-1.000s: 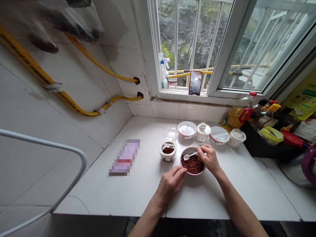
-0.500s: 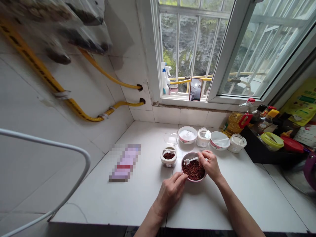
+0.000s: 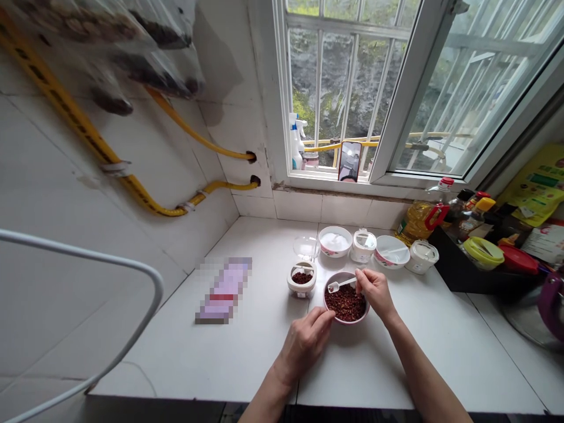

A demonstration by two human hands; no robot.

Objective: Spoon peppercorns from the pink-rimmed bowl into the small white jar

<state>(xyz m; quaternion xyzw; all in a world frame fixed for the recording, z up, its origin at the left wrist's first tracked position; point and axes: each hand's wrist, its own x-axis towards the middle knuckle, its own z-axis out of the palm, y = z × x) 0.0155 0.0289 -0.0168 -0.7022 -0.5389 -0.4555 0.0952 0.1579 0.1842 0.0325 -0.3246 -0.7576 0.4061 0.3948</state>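
Note:
A round bowl (image 3: 346,306) of dark red-brown dried bits stands on the white counter. My left hand (image 3: 307,336) pinches its lower left rim between thumb and fingers. Above the bowl's right side, my right hand (image 3: 373,291) is closed on the handle of a small white spoon (image 3: 335,287), whose scoop is over the dried bits. Left of the bowl sits an open jar (image 3: 301,281) with similar dark bits inside and a pale bar across its mouth. A clear lid (image 3: 305,248) lies behind that jar.
Behind are a bowl of white powder (image 3: 335,242), a lidded jar (image 3: 363,245), another white bowl (image 3: 392,252) and a second lidded jar (image 3: 423,257). A pixelated purple packet (image 3: 224,291) lies left. Bottles fill a black tray (image 3: 462,270) at right. A phone (image 3: 349,161) leans at the window.
My right hand has shifted very slightly, with the spoon still in it over the bowl. My left hand stays at the rim. The camera view has tilted slightly.

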